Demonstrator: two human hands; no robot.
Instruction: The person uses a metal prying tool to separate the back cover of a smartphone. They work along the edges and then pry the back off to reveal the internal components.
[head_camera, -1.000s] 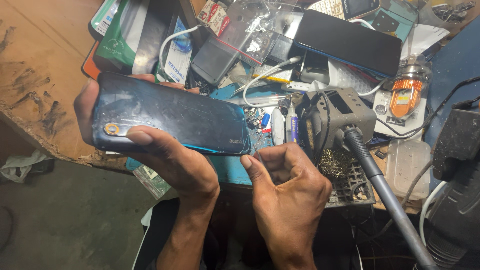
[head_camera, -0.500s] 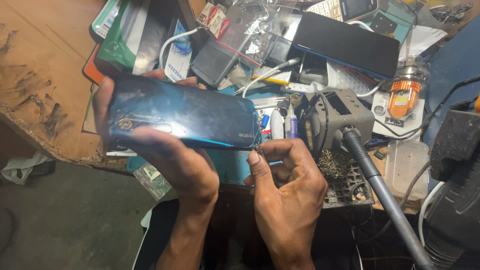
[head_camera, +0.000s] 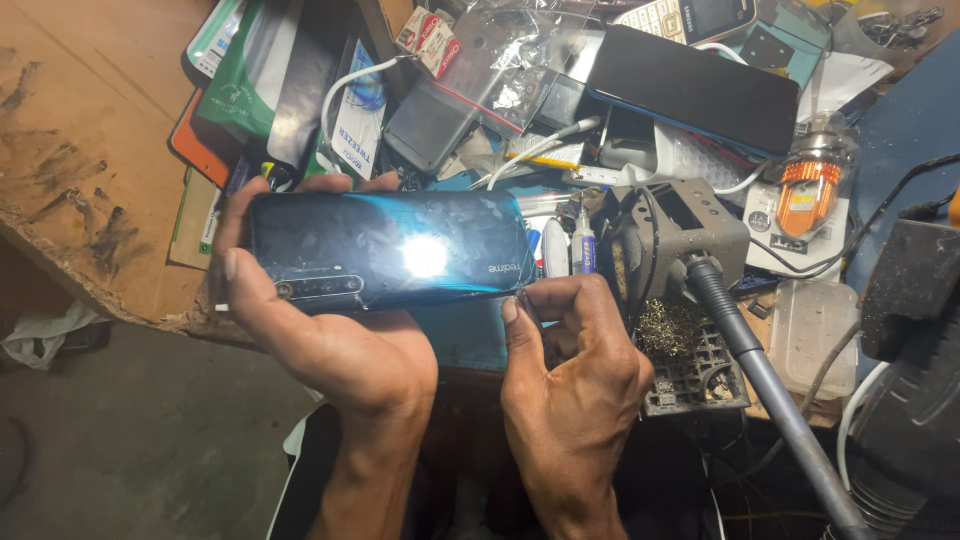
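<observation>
My left hand (head_camera: 320, 330) grips a dark blue-green smartphone (head_camera: 390, 250), held level with its glossy back cover up; a bright light reflects off the cover and the camera strip sits near my thumb. My right hand (head_camera: 570, 370) is curled at the phone's lower right corner, thumb and fingers pinched on a thin tool whose tip touches the phone's edge. The tool itself is mostly hidden by the fingers.
A soldering iron (head_camera: 760, 360) rests in its grey stand (head_camera: 680, 240) over brass wool, right of my hand. Behind lie a black phone (head_camera: 700, 90), a keypad phone (head_camera: 690, 18), white cables, plastic packets and a small glue bottle (head_camera: 583, 245). Worn wooden bench (head_camera: 80, 140) at left.
The phone has been tilted and shifted right, so its back now catches a bright glare. My right hand has risen from below to the phone's lower right corner.
</observation>
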